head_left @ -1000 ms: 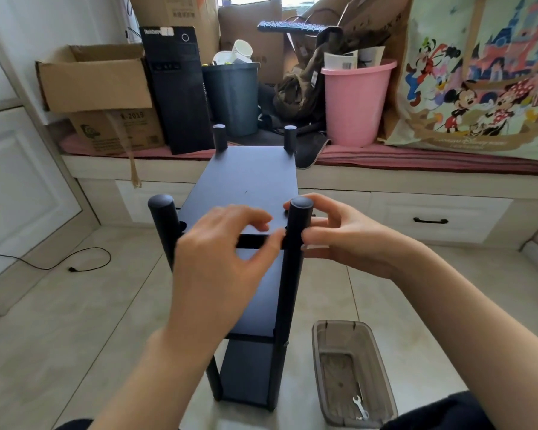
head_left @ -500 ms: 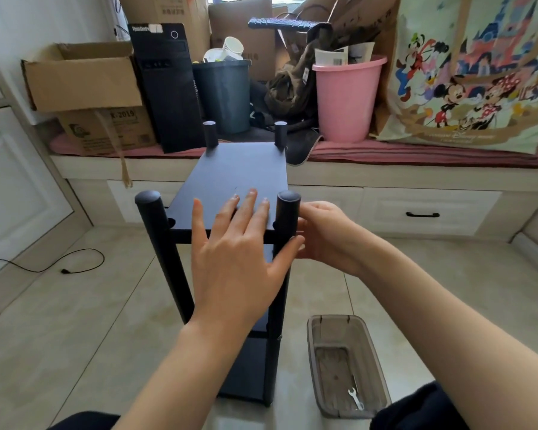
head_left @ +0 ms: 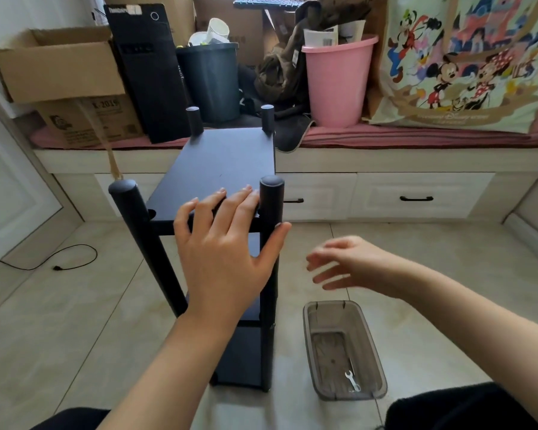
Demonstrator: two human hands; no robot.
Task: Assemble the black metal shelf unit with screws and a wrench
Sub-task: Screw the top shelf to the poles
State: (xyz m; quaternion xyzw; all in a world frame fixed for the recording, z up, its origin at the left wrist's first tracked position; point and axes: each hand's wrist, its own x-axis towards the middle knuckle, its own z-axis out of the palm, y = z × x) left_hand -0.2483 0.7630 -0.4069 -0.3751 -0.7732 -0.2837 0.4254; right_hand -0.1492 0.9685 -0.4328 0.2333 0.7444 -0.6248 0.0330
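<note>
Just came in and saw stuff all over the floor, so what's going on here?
A person is putting together a black metal shelf unit that stands upright on the tiled floor. Their left hand lies flat on the near edge of the top shelf, thumb against the near right post. The right hand hangs open in the air above a clear plastic tray, holding nothing. A small wrench lies in that tray, untouched.

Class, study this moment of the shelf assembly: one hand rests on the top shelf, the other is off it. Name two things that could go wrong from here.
1. Only the left hand presses the top shelf; the right hand hangs free, so the tall, narrow shelf unit may tip or skew.
2. The wrench lies in the plastic tray on the floor; reaching down for it could knock the unit.
</note>
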